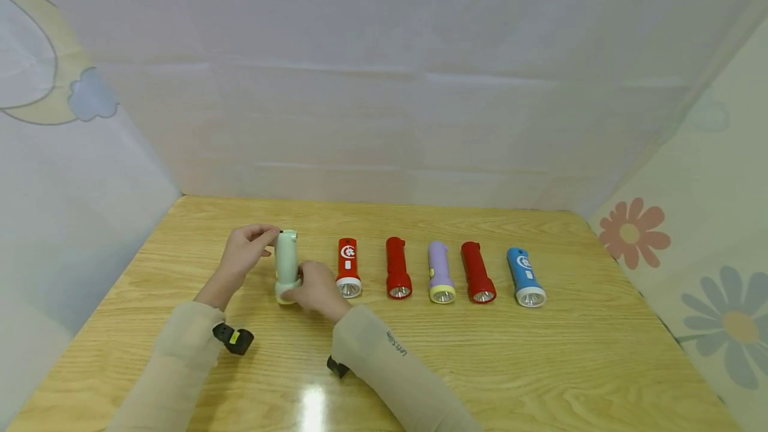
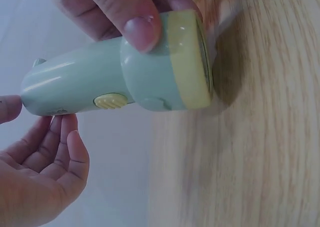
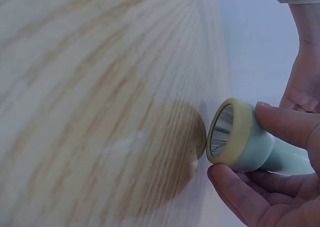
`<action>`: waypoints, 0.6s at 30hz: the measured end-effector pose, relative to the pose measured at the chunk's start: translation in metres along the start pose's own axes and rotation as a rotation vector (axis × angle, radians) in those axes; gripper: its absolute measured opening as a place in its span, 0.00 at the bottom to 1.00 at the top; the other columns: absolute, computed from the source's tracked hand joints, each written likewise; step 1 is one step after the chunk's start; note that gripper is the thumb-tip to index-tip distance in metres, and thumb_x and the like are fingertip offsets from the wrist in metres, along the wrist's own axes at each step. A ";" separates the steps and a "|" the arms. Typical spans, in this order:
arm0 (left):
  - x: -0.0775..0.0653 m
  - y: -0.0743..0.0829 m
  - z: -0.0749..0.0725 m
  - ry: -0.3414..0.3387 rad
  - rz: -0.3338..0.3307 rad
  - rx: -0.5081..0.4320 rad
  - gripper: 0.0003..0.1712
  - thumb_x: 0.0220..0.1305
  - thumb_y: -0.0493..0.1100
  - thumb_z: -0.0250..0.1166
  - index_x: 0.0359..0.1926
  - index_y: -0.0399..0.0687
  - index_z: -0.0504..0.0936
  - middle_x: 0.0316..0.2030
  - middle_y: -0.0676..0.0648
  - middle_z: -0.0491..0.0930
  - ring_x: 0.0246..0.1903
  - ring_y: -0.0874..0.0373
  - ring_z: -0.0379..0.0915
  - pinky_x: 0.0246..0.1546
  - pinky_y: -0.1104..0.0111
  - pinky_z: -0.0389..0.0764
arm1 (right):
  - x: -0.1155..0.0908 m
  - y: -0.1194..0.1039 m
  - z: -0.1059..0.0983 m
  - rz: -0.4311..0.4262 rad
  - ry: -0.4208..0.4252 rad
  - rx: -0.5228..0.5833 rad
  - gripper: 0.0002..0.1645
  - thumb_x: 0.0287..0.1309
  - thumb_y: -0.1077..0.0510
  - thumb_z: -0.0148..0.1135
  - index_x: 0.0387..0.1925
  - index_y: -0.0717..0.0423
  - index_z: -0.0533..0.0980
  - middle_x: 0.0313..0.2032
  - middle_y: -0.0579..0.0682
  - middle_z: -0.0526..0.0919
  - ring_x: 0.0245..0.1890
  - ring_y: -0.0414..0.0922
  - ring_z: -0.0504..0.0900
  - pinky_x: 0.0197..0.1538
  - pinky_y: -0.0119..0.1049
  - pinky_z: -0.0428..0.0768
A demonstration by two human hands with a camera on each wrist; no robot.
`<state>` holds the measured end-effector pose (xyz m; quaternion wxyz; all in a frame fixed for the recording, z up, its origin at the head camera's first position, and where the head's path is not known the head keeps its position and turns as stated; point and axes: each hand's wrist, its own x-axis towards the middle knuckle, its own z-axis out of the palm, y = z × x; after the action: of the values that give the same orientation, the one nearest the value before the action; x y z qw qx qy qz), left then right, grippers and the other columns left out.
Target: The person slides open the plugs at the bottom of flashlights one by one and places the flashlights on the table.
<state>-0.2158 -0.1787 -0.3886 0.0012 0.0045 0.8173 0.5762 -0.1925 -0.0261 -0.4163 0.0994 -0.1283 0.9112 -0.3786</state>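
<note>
A pale green flashlight [image 1: 287, 261] with a yellow rim is between both hands at the left of the row, its lens end low by the tabletop. The right hand [image 1: 319, 289] grips its head, thumb on one side and fingers on the other. At the tail end, the left hand [image 1: 243, 252] pinches with thumb and fingertips. A ribbed yellow switch [image 2: 111, 101] shows on the barrel in the left wrist view. In the right wrist view the shiny reflector [image 3: 222, 130] faces the wood; whether the rim touches it I cannot tell.
To the right lie a red-and-white flashlight [image 1: 348, 267], a red one [image 1: 397, 267], a purple one [image 1: 440, 271], another red one [image 1: 477, 272] and a blue one [image 1: 525, 277]. They rest on a wooden table [image 1: 540, 365] with pale cloth [image 1: 384, 119] behind it.
</note>
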 end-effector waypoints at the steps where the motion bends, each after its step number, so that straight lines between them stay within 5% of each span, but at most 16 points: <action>1: -0.001 0.001 0.000 0.002 0.002 0.002 0.24 0.67 0.49 0.51 0.52 0.31 0.73 0.42 0.40 0.75 0.34 0.64 0.70 0.42 0.57 0.75 | 0.000 0.000 0.000 0.000 -0.001 0.002 0.22 0.41 0.55 0.73 0.38 0.60 0.76 0.32 0.46 0.80 0.30 0.39 0.76 0.34 0.30 0.74; 18: -0.016 0.002 0.001 -0.014 0.134 0.020 0.20 0.65 0.45 0.55 0.47 0.29 0.76 0.42 0.38 0.76 0.34 0.66 0.71 0.37 0.63 0.77 | 0.001 0.001 0.000 0.011 -0.020 -0.033 0.25 0.35 0.56 0.76 0.38 0.60 0.77 0.31 0.46 0.80 0.29 0.39 0.76 0.36 0.30 0.74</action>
<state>-0.1996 -0.1774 -0.3867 -0.0315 0.0633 0.8210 0.5666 -0.1935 -0.0259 -0.4172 0.1084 -0.1287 0.9170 -0.3615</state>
